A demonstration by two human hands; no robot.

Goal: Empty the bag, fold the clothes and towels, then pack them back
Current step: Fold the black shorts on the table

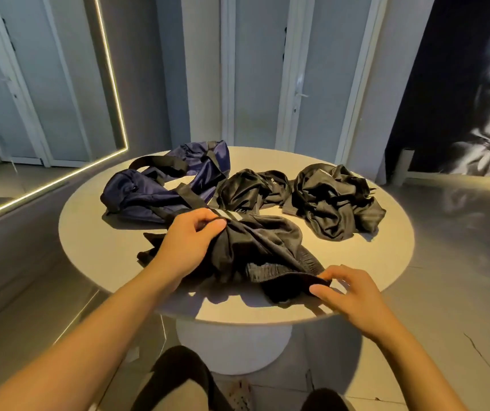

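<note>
Dim room, pale doors behind, LED-edged mirror to the left, round pale pedestal table (365,259) in the middle. Black crumpled garment with ribbed elastic waistband (255,247) lies on the near part of the table, directly in front of the person, with both hands on it. Long axis runs diagonally from far-left to near-right, waistband at the near-right end. Left hand (190,241) pinches the far-left end beside a white stripe; right hand (350,295) pinches the waistband edge near the rim. Likely next: pull apart to flatten for folding. Beyond it, navy fabric duffel bag with black straps (154,191) lies slumped far-left; two crumpled black garments, middle (249,191) and far-right (335,203), unfolded. Small white tag on the middle one, unreadable. No legible brands.
</note>
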